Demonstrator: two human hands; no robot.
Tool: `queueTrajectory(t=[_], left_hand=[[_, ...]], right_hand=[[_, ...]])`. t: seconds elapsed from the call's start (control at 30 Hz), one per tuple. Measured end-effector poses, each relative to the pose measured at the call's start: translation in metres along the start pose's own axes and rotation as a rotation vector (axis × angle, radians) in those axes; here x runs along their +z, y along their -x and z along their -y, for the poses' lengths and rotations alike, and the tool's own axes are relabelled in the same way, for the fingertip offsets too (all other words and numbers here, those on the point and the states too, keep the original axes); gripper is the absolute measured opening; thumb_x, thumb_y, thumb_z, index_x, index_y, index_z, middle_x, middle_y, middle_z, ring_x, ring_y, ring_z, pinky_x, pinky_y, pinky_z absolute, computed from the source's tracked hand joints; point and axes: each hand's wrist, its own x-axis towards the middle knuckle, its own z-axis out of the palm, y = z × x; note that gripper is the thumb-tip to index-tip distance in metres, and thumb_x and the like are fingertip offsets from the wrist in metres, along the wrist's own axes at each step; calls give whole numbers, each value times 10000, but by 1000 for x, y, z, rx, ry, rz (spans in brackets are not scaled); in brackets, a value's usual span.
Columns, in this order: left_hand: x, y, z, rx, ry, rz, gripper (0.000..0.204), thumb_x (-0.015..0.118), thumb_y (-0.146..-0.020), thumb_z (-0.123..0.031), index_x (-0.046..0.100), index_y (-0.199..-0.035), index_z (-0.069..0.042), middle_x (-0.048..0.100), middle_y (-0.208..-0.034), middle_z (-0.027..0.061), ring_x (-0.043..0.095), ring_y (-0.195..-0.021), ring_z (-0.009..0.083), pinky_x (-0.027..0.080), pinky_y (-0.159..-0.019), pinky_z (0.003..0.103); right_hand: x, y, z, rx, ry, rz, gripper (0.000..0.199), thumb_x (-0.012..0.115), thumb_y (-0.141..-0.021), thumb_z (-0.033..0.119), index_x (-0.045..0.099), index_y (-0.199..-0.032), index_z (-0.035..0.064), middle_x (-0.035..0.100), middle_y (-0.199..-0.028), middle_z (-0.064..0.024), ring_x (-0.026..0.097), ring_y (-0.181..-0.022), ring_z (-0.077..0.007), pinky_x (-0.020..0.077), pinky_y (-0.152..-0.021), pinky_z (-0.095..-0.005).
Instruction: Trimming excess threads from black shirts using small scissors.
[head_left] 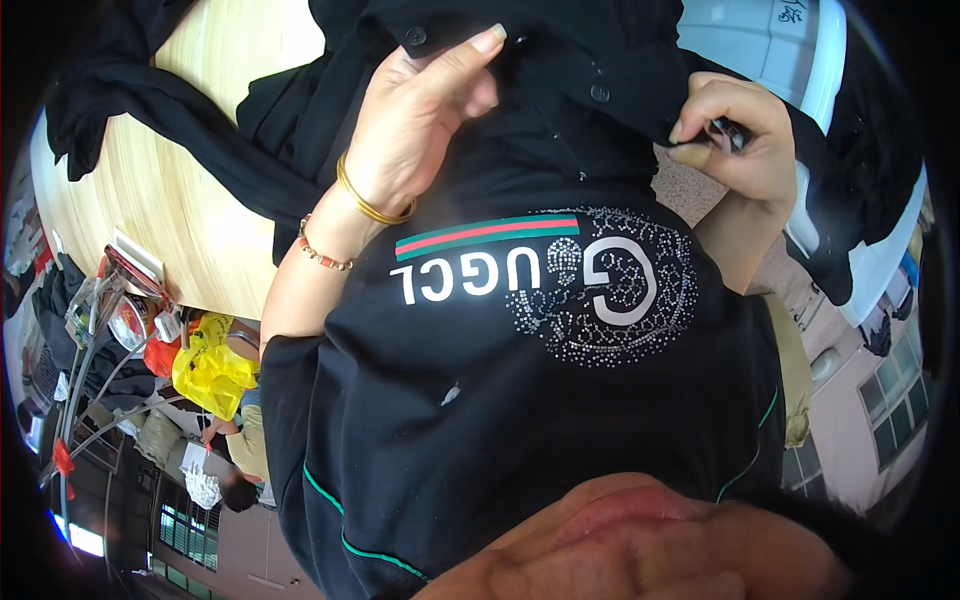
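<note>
One thumb (462, 64) juts from left hand (425, 120); right hand (755, 145) curls round something dark (735, 134).

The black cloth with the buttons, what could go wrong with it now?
The right hand is curled around a small dark thing close to the edge of the black cloth. I can't tell what it is, but if it is sharp, it might poke the cloth or a finger.

The left hand is by the cloth too, and the bead bracelet on that arm could perhaps snag it.
</note>
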Motion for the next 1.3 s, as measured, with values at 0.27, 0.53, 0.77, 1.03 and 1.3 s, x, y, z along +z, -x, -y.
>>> queueTrajectory(t=[0.27, 0.53, 0.77, 1.03, 1.3], left_hand=[[3, 1, -2, 51, 62, -35, 157, 712, -952, -211, 742, -973, -59, 733, -765, 72, 724, -696, 152, 536, -639, 229], [6, 2, -4, 81, -31, -45, 211, 725, -942, -226, 746, -1008, -27, 737, -753, 94, 719, -676, 151, 536, -647, 225], [14, 3, -8, 89, -137, -74, 244, 690, -972, -229, 739, -1003, 8, 730, -753, 120, 639, -619, 106, 494, -628, 204], [9, 3, -7, 108, -177, -75, 266, 698, -967, -242, 742, -983, 20, 736, -760, 141, 648, -624, 100, 494, -623, 199], [7, 3, -6, 105, -166, -71, 259, 695, -969, -234, 746, -991, 19, 738, -765, 141, 646, -615, 100, 492, -619, 199]], right_hand=[[14, -13, 11, 51, -72, -135, 224, 760, -749, 23, 701, -964, 7, 620, -802, -5, 526, -690, -82, 379, -603, -216], [45, -52, 22, -71, 353, -281, 388, 795, -806, 59, 700, -1177, -1, 671, -952, -85, 602, -732, -209, 467, -659, -286], [45, -63, 32, -177, 535, -290, 392, 807, -765, 67, 727, -1145, 14, 657, -846, -73, 583, -692, -203, 437, -621, -315], [49, -68, 35, -182, 682, -250, 359, 806, -755, 91, 751, -1108, 61, 618, -787, -51, 583, -683, -210, 420, -600, -327], [50, -67, 33, -171, 710, -237, 336, 799, -774, 113, 753, -1104, 74, 604, -795, -38, 573, -697, -198, 409, -615, -320]])
